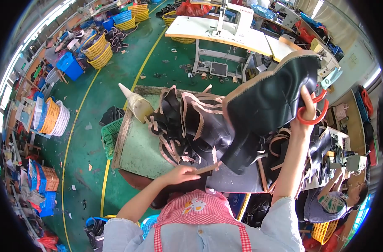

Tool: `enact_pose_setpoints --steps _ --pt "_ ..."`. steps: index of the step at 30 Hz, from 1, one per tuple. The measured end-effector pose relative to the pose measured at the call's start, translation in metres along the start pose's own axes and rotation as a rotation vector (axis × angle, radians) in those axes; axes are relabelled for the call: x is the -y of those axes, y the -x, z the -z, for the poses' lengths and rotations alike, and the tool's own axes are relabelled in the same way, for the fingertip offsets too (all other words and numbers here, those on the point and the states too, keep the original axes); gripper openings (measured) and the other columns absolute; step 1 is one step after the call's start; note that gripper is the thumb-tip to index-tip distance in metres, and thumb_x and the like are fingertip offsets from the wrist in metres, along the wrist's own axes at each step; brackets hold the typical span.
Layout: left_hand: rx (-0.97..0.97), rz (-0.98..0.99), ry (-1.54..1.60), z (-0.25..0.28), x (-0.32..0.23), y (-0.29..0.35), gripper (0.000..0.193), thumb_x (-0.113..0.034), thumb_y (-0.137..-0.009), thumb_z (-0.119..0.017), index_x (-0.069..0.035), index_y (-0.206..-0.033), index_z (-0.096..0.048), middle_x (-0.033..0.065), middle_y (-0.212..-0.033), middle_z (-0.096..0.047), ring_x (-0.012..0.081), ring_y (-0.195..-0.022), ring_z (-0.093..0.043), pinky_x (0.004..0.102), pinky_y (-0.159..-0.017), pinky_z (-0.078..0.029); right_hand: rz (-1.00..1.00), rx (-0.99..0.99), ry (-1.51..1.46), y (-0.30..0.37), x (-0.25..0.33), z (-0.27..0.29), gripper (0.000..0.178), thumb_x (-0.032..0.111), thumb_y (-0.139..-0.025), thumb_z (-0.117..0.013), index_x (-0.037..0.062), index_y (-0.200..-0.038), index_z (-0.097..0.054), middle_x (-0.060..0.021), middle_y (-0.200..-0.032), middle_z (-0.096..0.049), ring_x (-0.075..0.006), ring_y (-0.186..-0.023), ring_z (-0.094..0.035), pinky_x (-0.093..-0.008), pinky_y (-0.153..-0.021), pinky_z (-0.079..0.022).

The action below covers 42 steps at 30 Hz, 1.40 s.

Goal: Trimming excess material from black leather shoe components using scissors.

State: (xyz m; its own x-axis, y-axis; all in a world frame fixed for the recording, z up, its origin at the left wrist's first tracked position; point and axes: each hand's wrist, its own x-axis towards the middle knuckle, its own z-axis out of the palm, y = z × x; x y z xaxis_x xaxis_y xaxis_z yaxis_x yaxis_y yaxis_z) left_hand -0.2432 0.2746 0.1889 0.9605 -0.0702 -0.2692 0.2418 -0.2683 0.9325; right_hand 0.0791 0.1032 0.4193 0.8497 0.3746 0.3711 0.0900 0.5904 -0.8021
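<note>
Raised at the right, my right hand (307, 109) is closed on a pair of red-handled scissors (324, 110) and a glossy black boot upper (269, 96). Beige lining shows along the upper's jagged top edge, and the scissors' blades point up and away from it. Low in the middle, my left hand (181, 174) pinches a narrow beige strip (208, 168). Below and behind the held upper, more black uppers (199, 122) with beige trim lie heaped on the worktable (134, 155), among loose beige offcuts.
A pale cone (134, 103) lies at the table's far left corner. Beside the table, a green basket (111, 138) sits on the floor. Beyond stands a white sewing machine table (216, 33). At the lower right another person (332, 203) works at a machine.
</note>
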Motion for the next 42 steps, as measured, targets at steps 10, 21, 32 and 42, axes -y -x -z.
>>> enact_pose_setpoints --steps 10,21,32,42 --pt "-0.702 0.003 -0.062 0.073 -0.098 0.043 0.019 -0.017 -0.083 -0.068 0.001 -0.082 -0.062 0.0022 -0.061 -0.051 0.0046 -0.06 -0.042 0.0233 -0.053 -0.037 -0.094 -0.253 0.813 0.018 -0.081 0.168 0.023 0.008 -0.076 -0.072 0.0095 -0.086 -0.051 0.0016 -0.076 -0.053 -0.009 -0.071 -0.054 -0.025 -0.068 -0.047" --pt "-0.667 0.038 -0.138 0.074 -0.091 0.023 0.024 -0.02 -0.083 -0.067 0.0 -0.075 -0.057 -0.0006 -0.059 -0.042 0.0063 -0.058 -0.038 0.0258 -0.053 -0.035 -1.039 0.731 0.534 0.184 -0.091 0.023 0.055 0.055 -0.091 -0.044 0.0026 -0.102 -0.054 -0.0043 -0.085 -0.054 -0.0137 -0.078 -0.056 -0.028 -0.072 -0.045" --pt "-0.724 0.057 -0.115 0.092 -0.12 0.052 0.016 -0.016 -0.084 -0.066 -0.001 -0.085 -0.062 -0.0045 -0.07 -0.054 0.003 -0.067 -0.047 0.0206 -0.06 -0.039 -0.853 0.518 0.289 0.194 -0.102 0.014 0.038 0.038 -0.09 -0.057 0.0049 -0.072 -0.052 0.0018 -0.055 -0.048 -0.0052 -0.044 -0.045 -0.0204 -0.041 -0.035" --pt "-0.805 -0.356 -0.425 0.105 -0.312 -0.013 0.01 -0.009 -0.083 -0.064 0.0 -0.082 -0.06 -0.0032 -0.066 -0.052 0.0026 -0.063 -0.045 0.0202 -0.056 -0.036 -0.907 0.056 1.483 0.329 -0.122 0.217 0.035 0.037 -0.078 -0.069 0.0023 -0.083 -0.063 -0.0112 -0.06 -0.059 -0.0227 -0.057 -0.06 -0.0348 -0.057 -0.045"
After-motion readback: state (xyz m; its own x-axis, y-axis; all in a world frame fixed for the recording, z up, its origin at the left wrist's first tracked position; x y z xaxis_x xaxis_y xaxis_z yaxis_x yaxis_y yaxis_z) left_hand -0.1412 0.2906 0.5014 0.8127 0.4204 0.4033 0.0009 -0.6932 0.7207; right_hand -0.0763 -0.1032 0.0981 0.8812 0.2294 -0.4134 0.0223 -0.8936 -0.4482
